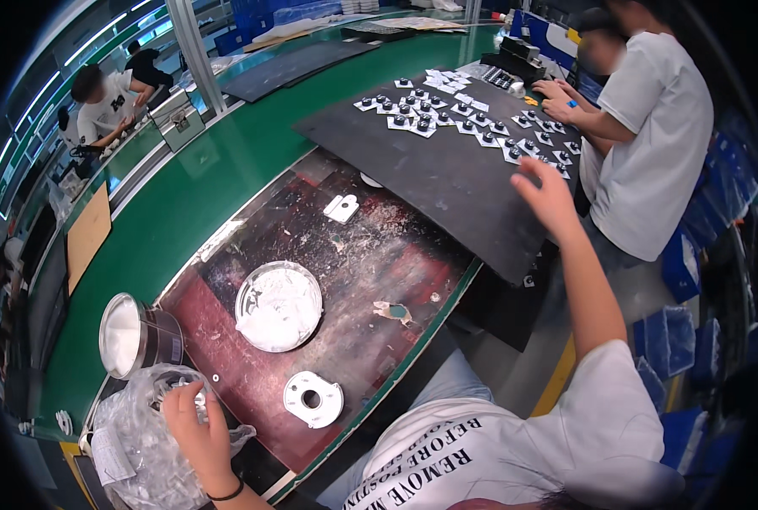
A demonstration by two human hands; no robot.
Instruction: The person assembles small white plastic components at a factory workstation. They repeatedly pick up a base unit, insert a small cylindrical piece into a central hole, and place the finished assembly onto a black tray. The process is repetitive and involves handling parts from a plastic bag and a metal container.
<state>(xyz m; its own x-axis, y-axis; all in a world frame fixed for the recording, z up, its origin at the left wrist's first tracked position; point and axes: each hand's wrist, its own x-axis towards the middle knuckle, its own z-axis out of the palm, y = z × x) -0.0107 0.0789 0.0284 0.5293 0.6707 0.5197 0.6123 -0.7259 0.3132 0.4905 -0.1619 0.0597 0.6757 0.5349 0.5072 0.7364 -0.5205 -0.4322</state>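
My left hand [196, 429] is at the mouth of a clear plastic bag [132, 438] at the lower left. Its fingers curl around shiny metal bits there, and what they grip is too small to name. My right arm stretches forward, and my right hand [545, 195] hovers over the near right edge of a black mat [430, 187]. Its fingers are apart with nothing in them, close to small black round parts on white cards [512, 151]. On the worn bench, a round white disc with a centre hole [313, 399] lies close to me, beyond it a round dish of white paste [279, 306].
A metal tin [137, 337] stands behind the bag. One white plate with a hole [341, 208] lies near the mat. Across the mat's right side, a co-worker in a white shirt [651, 144] has both hands [557, 100] on the table. Blue bins [668, 340] line the right.
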